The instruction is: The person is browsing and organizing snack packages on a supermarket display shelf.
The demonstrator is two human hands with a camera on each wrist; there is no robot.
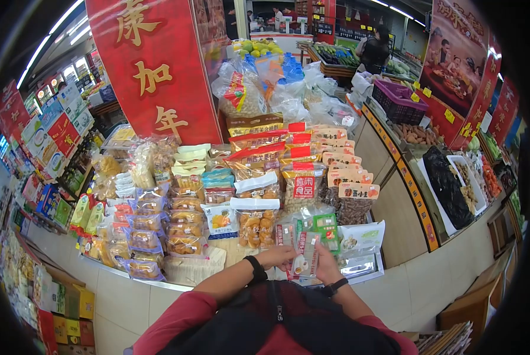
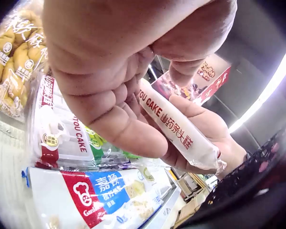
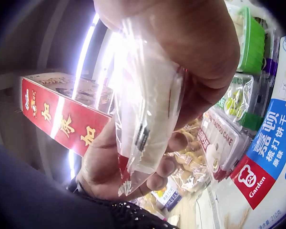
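Note:
Both hands hold a flat clear pack of cake [image 1: 305,255] low over the front of the display. My left hand [image 1: 276,257] grips its left edge with curled fingers, and my right hand [image 1: 326,264] pinches the opposite edge. Red lettering runs along the pack's side [image 2: 174,125] in the left wrist view. Its crimped clear wrapper end [image 3: 150,109] faces the right wrist camera. Just behind lies a similar cake pack [image 3: 220,140], next to a green-trimmed pack [image 1: 325,228]. A white, blue and red Garden biscuit bag [image 2: 97,191] lies close below the left hand.
Bags of brown twisted pastries [image 1: 256,228] stand left of the hands. Purple-edged pastry packs [image 1: 145,239] line the front left. A white pouch [image 1: 359,239] lies at the right corner. Behind rises a tall red banner [image 1: 152,71]; wooden boxes [image 1: 477,296] stand right of the person.

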